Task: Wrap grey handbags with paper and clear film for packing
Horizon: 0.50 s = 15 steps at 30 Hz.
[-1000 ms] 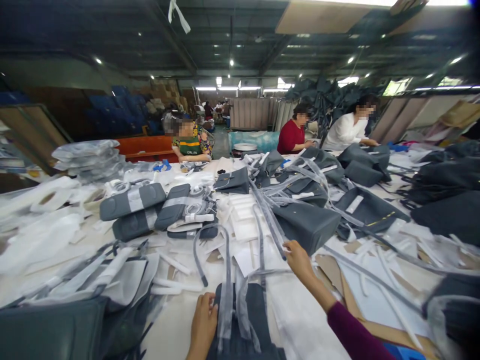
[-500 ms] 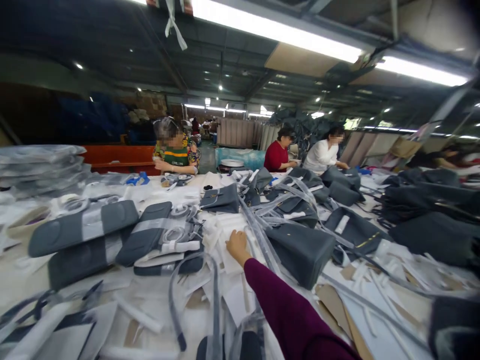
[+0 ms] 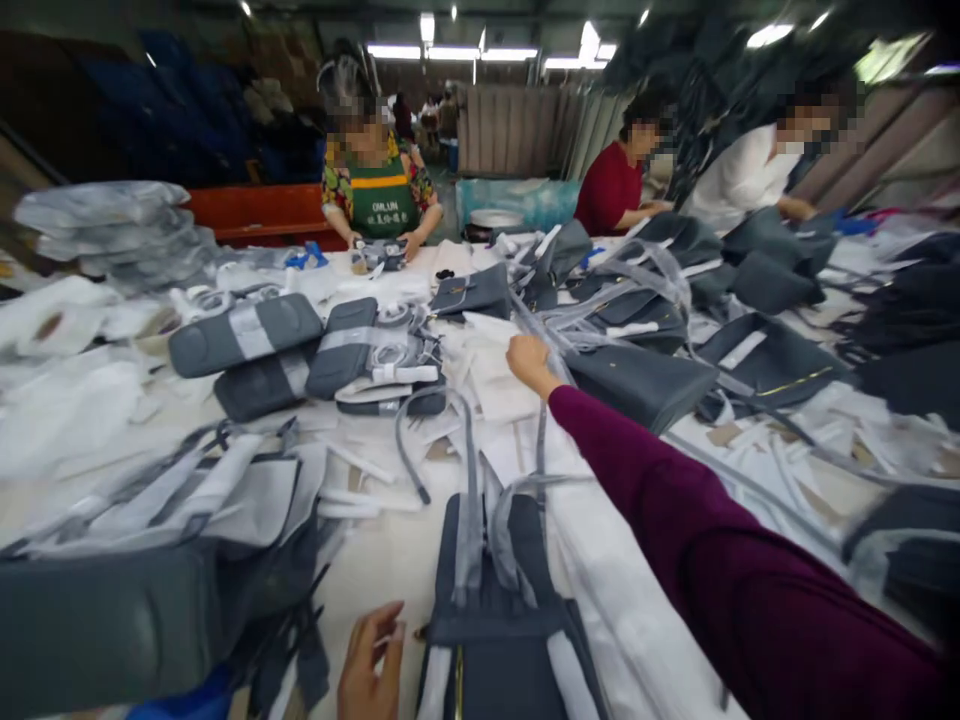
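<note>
My right hand (image 3: 531, 362), at the end of a purple sleeve, reaches far across the table. Its fingers are closed at the edge of a pile of white packing sheets (image 3: 495, 385); whatever they grip is hidden. Just right of it is a dark grey bag (image 3: 637, 380) with plastic-wrapped straps. Low in view, my left hand (image 3: 373, 665) holds nothing, its fingers slightly bent and apart. Beside it lies another dark grey bag (image 3: 510, 670) with a gold zip, white wrapped pieces on its front and plastic-wrapped handles (image 3: 469, 480) stretching away from me.
Flat grey bags (image 3: 244, 335) wrapped with bands lie left of centre. A larger grey bag (image 3: 105, 630) fills the lower left. Plastic-wrapped packs (image 3: 112, 220) are stacked at the far left. Across the table a person in a green apron (image 3: 382, 200) handles a small item; two others work farther right.
The view has tilted down, bringing my left hand and the near bag into sight. My right hand's fingers, spread over the white sheets before, are now closed.
</note>
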Available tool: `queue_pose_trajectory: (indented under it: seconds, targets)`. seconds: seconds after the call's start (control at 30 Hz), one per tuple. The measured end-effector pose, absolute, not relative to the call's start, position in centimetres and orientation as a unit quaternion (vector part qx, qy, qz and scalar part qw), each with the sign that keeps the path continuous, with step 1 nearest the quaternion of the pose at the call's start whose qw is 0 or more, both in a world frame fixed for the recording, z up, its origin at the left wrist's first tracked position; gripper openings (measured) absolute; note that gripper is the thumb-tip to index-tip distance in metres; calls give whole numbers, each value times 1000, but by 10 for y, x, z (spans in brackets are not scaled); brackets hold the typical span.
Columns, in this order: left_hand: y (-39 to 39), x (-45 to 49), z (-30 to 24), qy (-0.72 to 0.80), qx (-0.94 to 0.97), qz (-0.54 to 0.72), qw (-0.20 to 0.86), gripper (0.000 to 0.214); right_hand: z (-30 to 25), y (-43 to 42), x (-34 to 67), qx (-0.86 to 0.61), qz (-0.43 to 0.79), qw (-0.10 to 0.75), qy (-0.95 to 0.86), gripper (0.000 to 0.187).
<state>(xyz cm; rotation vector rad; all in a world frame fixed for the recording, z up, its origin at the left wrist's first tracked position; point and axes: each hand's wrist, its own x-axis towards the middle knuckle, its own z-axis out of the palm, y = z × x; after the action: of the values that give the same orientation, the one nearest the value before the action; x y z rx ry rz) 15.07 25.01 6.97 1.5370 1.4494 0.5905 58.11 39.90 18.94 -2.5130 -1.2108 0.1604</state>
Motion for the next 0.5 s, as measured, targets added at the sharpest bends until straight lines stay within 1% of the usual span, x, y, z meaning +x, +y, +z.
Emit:
queue_pose_trajectory:
  seconds: [0.13,0.2,0.23,0.3,0.37,0.43,0.5]
  targets:
    - [246,155,98,563,630,226,485,35,227,382,596,-879,29,260,-400,36]
    - [240,167,111,541,625,221,518,34,247,362,594,-862,22,306,-404,39]
    - [235,174,117,528,619,214,541,34,254,347,590,-842,32,344,-414,41]
    - [219,192,128,498,610,182,589,35,259,309,576,-775,76,449,-438,43]
    - [200,212,131,462,620,131,620,33,252,260,556,-685,137,559,-446,42]
    - [180,233,128,426,646,73,629,34,236,206,534,-642,204,609,-419,42]
    - [158,252,124,415,667,20,619,47,218,154,509,-642,298,619,-340,44]
